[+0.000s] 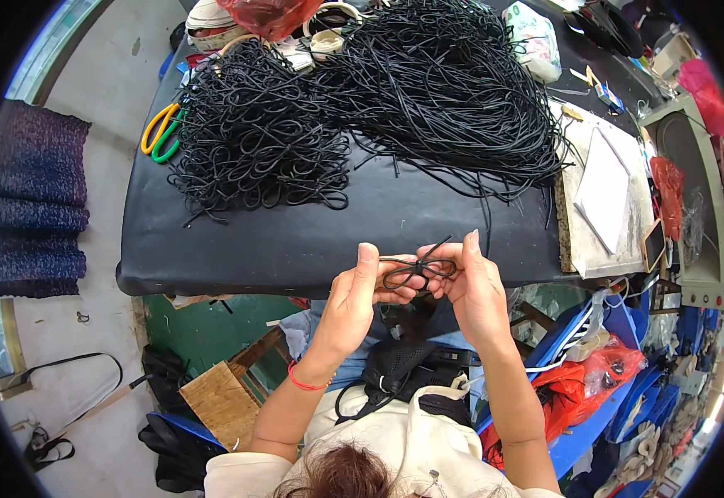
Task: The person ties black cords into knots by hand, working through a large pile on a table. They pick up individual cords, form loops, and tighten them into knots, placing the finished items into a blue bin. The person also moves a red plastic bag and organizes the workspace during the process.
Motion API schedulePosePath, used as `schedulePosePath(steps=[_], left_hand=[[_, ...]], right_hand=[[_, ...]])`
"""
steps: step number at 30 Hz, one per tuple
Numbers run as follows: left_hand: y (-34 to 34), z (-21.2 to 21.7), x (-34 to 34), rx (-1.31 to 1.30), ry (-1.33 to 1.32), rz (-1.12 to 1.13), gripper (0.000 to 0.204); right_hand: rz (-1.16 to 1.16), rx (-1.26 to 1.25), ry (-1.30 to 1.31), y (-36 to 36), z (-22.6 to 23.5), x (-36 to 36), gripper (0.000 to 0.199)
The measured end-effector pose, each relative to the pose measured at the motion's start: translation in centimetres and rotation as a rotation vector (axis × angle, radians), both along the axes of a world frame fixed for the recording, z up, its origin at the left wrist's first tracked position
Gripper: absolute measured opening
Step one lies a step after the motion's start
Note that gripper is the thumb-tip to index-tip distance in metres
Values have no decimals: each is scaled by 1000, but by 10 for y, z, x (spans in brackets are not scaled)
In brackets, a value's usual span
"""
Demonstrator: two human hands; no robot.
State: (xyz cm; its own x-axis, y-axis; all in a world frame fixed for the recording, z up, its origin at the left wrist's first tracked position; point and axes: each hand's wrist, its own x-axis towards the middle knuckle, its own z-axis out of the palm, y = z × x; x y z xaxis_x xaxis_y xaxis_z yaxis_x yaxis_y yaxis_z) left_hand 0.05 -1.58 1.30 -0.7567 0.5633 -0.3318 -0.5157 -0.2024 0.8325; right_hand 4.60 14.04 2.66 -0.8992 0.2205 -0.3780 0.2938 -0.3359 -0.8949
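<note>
A black cord tied in a bow (419, 268) is between my hands, just in front of the table's near edge. Its knot sits in the middle, with a loop to each side and a loose end sticking up. My left hand (350, 300) has its fingers curled round the left loop, thumb raised. On the right loop, the fingers of my right hand (474, 292) are bent in, the thumb pointing up. Beyond them lie a pile of looped black cords (258, 137) at the left and a larger heap of long black cords (453, 91) at the right.
Scissors with yellow and green handles (163, 133) lie at the table's (212, 261) left edge. A worn board (574, 216) carrying a white sheet (604, 191) is on the right. Below stand a wooden stool (221, 402) at the left and red plastic bags (578, 390) at the right.
</note>
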Motion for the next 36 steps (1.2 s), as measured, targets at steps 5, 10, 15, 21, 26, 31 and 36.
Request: schedulePosePath(steps=[5, 10, 15, 21, 26, 31, 36], left_hand=[[-5, 1, -6, -272, 306, 164, 26], [-38, -5, -60, -1040, 949, 544, 21], [-28, 6, -57, -1200, 1333, 773, 29], [13, 0, -35, -679, 1410, 256, 33], [15, 3, -32, -659, 1360, 244, 31], [15, 5, -29, -672, 1361, 213, 31], [17, 10, -29, -753, 1329, 114, 28]], right_hand=[[59, 169, 47, 6, -6, -7, 48], [-41, 1340, 376, 39, -15, -57, 11], [134, 1917, 425, 49, -40, -78, 7], [105, 1615, 490, 44, -24, -60, 9], [324, 1303, 248, 72, -19, -69, 11], [402, 1642, 308, 66, -13, -66, 8], [482, 1415, 575, 41, 9, -36, 13]])
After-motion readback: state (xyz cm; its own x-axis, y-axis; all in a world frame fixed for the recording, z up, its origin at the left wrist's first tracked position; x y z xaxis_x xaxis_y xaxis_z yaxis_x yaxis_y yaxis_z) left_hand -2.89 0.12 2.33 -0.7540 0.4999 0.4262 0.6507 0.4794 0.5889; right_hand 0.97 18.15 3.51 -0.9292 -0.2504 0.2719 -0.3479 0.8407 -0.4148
